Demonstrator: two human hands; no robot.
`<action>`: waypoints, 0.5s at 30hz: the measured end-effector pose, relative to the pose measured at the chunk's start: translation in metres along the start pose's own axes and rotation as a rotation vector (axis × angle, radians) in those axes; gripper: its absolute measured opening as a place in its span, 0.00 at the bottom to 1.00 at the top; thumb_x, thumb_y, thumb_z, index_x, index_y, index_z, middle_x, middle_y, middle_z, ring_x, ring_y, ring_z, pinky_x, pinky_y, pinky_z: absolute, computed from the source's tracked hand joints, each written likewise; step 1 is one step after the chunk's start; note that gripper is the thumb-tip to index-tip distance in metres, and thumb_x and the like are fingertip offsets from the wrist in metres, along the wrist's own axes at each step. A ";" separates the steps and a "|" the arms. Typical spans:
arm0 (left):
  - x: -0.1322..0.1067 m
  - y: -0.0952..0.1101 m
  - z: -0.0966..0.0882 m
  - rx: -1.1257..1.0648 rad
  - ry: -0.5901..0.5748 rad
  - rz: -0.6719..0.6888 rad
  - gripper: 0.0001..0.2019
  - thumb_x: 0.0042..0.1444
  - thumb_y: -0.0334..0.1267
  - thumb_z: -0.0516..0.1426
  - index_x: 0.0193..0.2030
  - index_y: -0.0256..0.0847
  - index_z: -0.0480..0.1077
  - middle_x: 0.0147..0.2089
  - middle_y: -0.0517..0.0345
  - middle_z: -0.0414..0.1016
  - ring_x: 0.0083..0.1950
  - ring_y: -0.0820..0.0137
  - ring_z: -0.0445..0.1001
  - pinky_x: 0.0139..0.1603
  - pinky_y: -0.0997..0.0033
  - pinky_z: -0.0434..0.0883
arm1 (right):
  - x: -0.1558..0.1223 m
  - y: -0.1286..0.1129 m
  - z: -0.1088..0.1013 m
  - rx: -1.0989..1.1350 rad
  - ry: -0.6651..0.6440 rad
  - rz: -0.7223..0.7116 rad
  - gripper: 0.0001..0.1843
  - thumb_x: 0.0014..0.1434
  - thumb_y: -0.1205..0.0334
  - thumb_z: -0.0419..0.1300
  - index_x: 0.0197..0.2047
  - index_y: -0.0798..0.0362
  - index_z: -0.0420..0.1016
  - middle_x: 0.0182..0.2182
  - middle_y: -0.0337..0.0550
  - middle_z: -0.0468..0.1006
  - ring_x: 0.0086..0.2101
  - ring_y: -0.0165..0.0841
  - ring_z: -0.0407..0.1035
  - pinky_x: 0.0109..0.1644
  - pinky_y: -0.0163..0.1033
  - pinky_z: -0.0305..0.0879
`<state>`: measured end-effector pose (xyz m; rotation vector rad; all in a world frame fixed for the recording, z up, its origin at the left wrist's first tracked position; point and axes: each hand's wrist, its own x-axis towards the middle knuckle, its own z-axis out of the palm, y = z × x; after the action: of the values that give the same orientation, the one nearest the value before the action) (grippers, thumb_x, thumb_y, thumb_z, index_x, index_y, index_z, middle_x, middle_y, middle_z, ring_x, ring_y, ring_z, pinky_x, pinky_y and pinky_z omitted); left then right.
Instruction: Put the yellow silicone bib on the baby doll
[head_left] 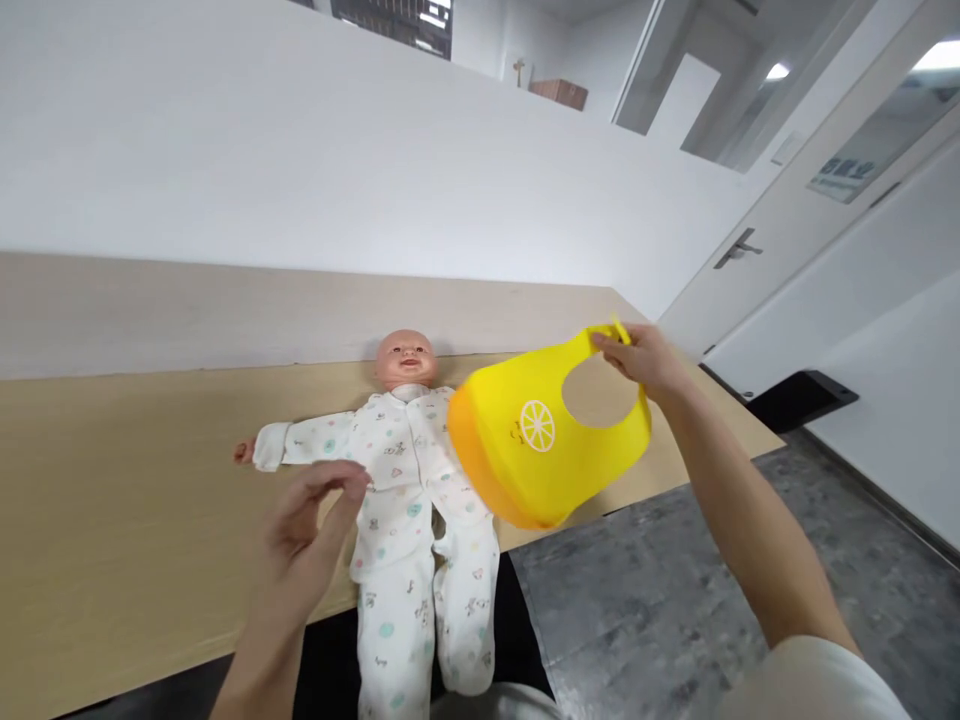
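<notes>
A baby doll [409,440] in a white patterned suit lies face up on the table, its legs reaching past the front edge. To its right, in the air, hangs a yellow baby bib [577,460] with a citrus-slice print and an orange pocket. My right hand [637,358] grips the bib by its neck strap. My left hand [311,520] is held over the doll's side, fingers loosely curved, with nothing seen in it. The bib covers the doll's arm on that side.
The wooden table [135,500] runs along a white partition wall [300,170]. At the right are a door with a metal handle [739,248], a black object [802,400] and the grey floor [637,610].
</notes>
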<state>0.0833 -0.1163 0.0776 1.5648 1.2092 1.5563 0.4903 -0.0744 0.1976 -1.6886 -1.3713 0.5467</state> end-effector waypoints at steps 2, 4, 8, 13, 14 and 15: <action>-0.014 -0.026 -0.006 0.009 -0.028 -0.223 0.10 0.49 0.46 0.63 0.31 0.42 0.73 0.33 0.57 0.77 0.38 0.64 0.76 0.42 0.65 0.74 | 0.018 0.058 -0.003 -0.109 -0.012 0.198 0.20 0.53 0.47 0.64 0.29 0.57 0.70 0.17 0.32 0.59 0.18 0.20 0.48 0.21 0.31 0.42; -0.026 -0.047 -0.013 0.051 -0.055 -0.387 0.14 0.46 0.50 0.63 0.31 0.41 0.74 0.34 0.54 0.78 0.39 0.61 0.76 0.43 0.63 0.74 | 0.030 0.111 -0.006 -0.221 -0.039 0.341 0.16 0.54 0.52 0.62 0.29 0.58 0.70 0.17 0.33 0.60 0.17 0.21 0.50 0.22 0.32 0.44; -0.034 -0.065 -0.023 0.122 -0.055 -0.466 0.18 0.42 0.54 0.63 0.30 0.41 0.74 0.35 0.52 0.79 0.40 0.58 0.76 0.45 0.60 0.74 | 0.038 0.178 -0.019 -0.445 -0.087 0.439 0.15 0.54 0.54 0.61 0.29 0.59 0.72 0.17 0.35 0.62 0.18 0.23 0.53 0.24 0.33 0.48; -0.027 -0.076 -0.023 0.247 -0.094 -0.507 0.17 0.40 0.54 0.62 0.31 0.43 0.75 0.35 0.53 0.81 0.39 0.57 0.78 0.40 0.63 0.76 | 0.042 0.201 -0.042 -0.520 -0.127 0.473 0.14 0.55 0.55 0.60 0.29 0.59 0.73 0.18 0.36 0.64 0.19 0.24 0.56 0.25 0.33 0.51; -0.025 -0.081 -0.022 0.259 -0.101 -0.504 0.17 0.40 0.53 0.62 0.32 0.43 0.76 0.36 0.53 0.81 0.40 0.57 0.78 0.40 0.63 0.76 | 0.044 0.203 -0.045 -0.548 -0.133 0.482 0.14 0.55 0.55 0.61 0.27 0.58 0.72 0.18 0.37 0.64 0.19 0.25 0.56 0.25 0.33 0.51; -0.023 -0.086 -0.021 0.266 -0.114 -0.498 0.17 0.41 0.53 0.62 0.33 0.43 0.76 0.37 0.54 0.81 0.41 0.57 0.78 0.41 0.63 0.76 | 0.047 0.205 -0.048 -0.576 -0.133 0.490 0.14 0.55 0.55 0.61 0.26 0.58 0.71 0.18 0.37 0.65 0.19 0.25 0.57 0.26 0.33 0.51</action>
<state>0.0499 -0.1067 -0.0070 1.3449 1.6382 1.0069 0.6552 -0.0502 0.0608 -2.5316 -1.2779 0.5733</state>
